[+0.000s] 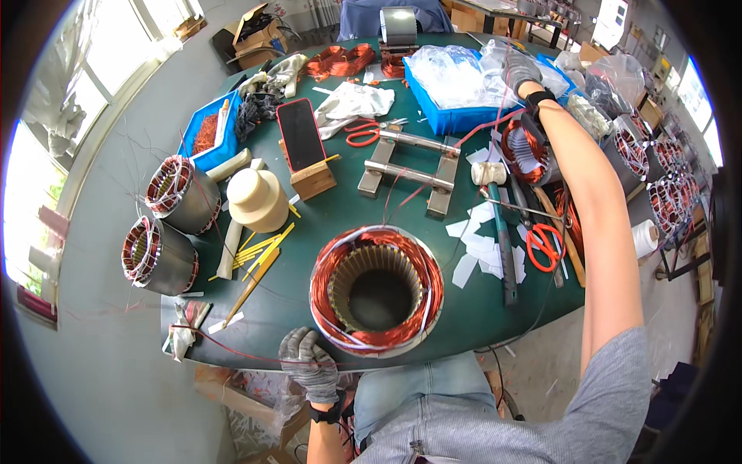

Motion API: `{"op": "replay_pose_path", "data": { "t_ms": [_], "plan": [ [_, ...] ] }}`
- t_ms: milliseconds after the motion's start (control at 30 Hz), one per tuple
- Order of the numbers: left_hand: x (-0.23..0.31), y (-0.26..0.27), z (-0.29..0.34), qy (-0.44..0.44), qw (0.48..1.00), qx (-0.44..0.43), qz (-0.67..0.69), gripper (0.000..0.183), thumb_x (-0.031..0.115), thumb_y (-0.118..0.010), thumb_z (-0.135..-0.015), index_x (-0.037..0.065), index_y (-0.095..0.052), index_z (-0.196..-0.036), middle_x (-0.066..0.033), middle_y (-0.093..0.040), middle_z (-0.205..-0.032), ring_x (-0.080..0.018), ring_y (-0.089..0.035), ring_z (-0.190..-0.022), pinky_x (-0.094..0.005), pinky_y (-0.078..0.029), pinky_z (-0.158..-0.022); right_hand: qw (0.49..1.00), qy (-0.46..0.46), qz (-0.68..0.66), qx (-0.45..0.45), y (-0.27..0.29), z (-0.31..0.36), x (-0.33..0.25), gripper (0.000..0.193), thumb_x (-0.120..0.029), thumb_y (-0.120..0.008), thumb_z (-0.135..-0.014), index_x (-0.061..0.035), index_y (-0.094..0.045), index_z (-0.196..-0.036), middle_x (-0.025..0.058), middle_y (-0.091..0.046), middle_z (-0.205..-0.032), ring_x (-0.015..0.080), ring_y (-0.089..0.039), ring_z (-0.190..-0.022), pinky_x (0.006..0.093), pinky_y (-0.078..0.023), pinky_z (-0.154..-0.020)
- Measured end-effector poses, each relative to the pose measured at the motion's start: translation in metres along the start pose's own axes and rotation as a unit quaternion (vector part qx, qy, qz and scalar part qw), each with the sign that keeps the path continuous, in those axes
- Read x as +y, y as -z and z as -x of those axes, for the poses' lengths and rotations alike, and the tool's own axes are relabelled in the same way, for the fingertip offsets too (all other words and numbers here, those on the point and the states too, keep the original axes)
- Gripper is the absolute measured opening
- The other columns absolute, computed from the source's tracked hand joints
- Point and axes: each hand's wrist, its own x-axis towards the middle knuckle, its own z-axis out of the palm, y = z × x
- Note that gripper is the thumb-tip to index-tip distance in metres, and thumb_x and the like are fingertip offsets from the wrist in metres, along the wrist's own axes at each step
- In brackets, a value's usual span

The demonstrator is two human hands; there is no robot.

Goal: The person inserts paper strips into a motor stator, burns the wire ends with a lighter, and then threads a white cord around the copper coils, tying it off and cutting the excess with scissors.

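A motor stator (434,288) with copper windings and white ties stands upright, bore facing up, near the front edge of the green table (294,309). Just left of it, my left hand (308,363), in a grey glove, rests at the table edge with its fingers curled. A thin red wire (232,355) runs past those fingers; whether they grip it is hidden. My right hand (522,73), also gloved, reaches far out over a blue bin (456,120) of clear plastic bags. Its fingers are bent, a thin reddish strand beside them; what they hold cannot be made out.
A metal frame (444,182) lies beyond the stator. To its left are a phone (301,133), a cream stepped block (256,199) and two stators (182,193). Red scissors (546,247), a hammer (502,247), white paper pieces (473,243) and another stator (529,151) lie right.
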Motion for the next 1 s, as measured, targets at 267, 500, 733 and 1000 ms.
{"op": "replay_pose_path", "data": {
  "t_ms": [267, 500, 733, 1000],
  "plan": [
    [0.009, 0.003, -0.02, -0.02, 0.994, -0.014, 0.106, 0.015, 0.003, -0.048, -0.076, 0.006, -0.057, -0.088, -0.0123, -0.058, -0.091, -0.0305, -0.055, -0.086, -0.04, -0.044, -0.078, 0.973, 0.177, -0.148, -0.002, 0.086, 0.051, 0.069, 0.023, -0.029, -0.053, -0.083, -0.0068, -0.054, -0.089, 0.006, -0.058, -0.071, 0.0166, -0.057, -0.062, 0.029, -0.047, -0.057],
    [0.07, 0.059, -0.044, -0.139, 0.975, 0.093, 0.147, 0.016, 0.009, -0.047, -0.081, 0.005, -0.058, -0.092, -0.0116, -0.056, -0.1, -0.0306, -0.054, -0.095, -0.0428, -0.042, -0.085, 0.732, -0.043, -0.633, -0.248, 0.152, 0.348, -0.027, 0.016, -0.02, -0.05, -0.087, -0.0045, -0.046, -0.088, 0.0043, -0.054, -0.075, 0.0114, -0.056, -0.062, 0.0249, -0.049, -0.057],
    [0.121, 0.03, -0.091, -0.268, 0.943, 0.09, 0.176, 0.025, 0.008, -0.049, -0.073, 0.007, -0.059, -0.096, -0.0105, -0.057, -0.094, -0.0279, -0.053, -0.095, -0.045, -0.035, -0.093, 0.733, -0.031, -0.625, -0.266, 0.137, 0.411, -0.04, 0.008, -0.013, -0.051, -0.085, -0.0056, -0.05, -0.088, 0.0064, -0.055, -0.076, 0.0118, -0.055, -0.06, 0.0237, -0.046, -0.056],
    [0.104, 0.023, -0.102, -0.256, 0.916, 0.079, 0.299, 0.019, 0.005, -0.046, -0.075, 0.006, -0.061, -0.088, -0.0085, -0.059, -0.085, -0.0254, -0.055, -0.089, -0.0442, -0.032, -0.097, 0.654, 0.208, -0.686, -0.242, 0.198, 0.328, -0.071, 0.022, -0.021, -0.059, -0.082, -0.0012, -0.058, -0.092, 0.0019, -0.054, -0.089, 0.0082, -0.052, -0.074, 0.022, -0.041, -0.063]
  ]
}}
